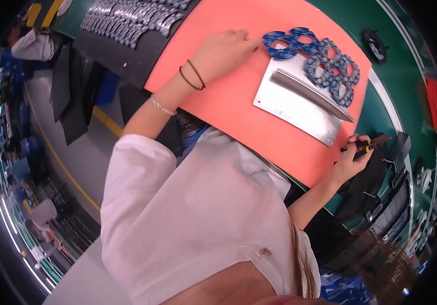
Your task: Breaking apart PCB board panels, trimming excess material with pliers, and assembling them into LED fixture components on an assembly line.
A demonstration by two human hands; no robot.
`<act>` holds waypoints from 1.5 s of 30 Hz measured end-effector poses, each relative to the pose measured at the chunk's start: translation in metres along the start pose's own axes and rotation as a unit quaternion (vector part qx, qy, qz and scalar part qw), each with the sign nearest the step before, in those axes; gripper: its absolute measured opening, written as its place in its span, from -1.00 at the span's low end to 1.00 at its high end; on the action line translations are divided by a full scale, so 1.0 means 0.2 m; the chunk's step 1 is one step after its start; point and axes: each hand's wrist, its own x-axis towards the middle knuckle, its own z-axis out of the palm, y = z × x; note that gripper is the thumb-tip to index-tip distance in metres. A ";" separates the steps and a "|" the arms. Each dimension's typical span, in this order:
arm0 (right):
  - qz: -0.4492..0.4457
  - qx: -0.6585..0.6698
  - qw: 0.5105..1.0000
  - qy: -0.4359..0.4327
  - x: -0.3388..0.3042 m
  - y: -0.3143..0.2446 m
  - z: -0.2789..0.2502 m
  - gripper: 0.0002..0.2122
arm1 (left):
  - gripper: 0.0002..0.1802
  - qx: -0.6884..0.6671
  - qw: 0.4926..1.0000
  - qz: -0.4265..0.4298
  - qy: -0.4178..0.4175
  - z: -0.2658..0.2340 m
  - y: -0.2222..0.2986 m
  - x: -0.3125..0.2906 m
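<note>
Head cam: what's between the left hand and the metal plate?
Only bare pink mat shows between the left hand and the metal plate in the head view; nothing lies on that stretch.

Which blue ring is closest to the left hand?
The leftmost blue ring, at the end of the cluster, just beside the left hand. The other blue rings all lie farther right.
</note>
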 end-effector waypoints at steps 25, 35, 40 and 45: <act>-0.024 -0.037 0.999 -0.025 0.00 0.06 0.00 -0.79 | -0.82 -0.266 0.948 -0.175 0.011 -0.13 -0.06 -0.15; -0.008 -0.052 0.998 -0.039 0.00 0.03 0.02 -0.80 | -0.81 0.008 0.995 -0.097 -0.031 -0.05 0.05 0.02; -0.003 -0.048 0.998 -0.042 -0.01 0.00 0.00 -0.81 | -0.85 0.011 0.996 -0.059 -0.072 -0.08 0.06 0.04; 0.014 0.068 0.997 -0.041 -0.05 -0.11 0.03 -0.79 | -0.94 -0.431 0.886 -0.169 0.006 -0.17 0.15 0.03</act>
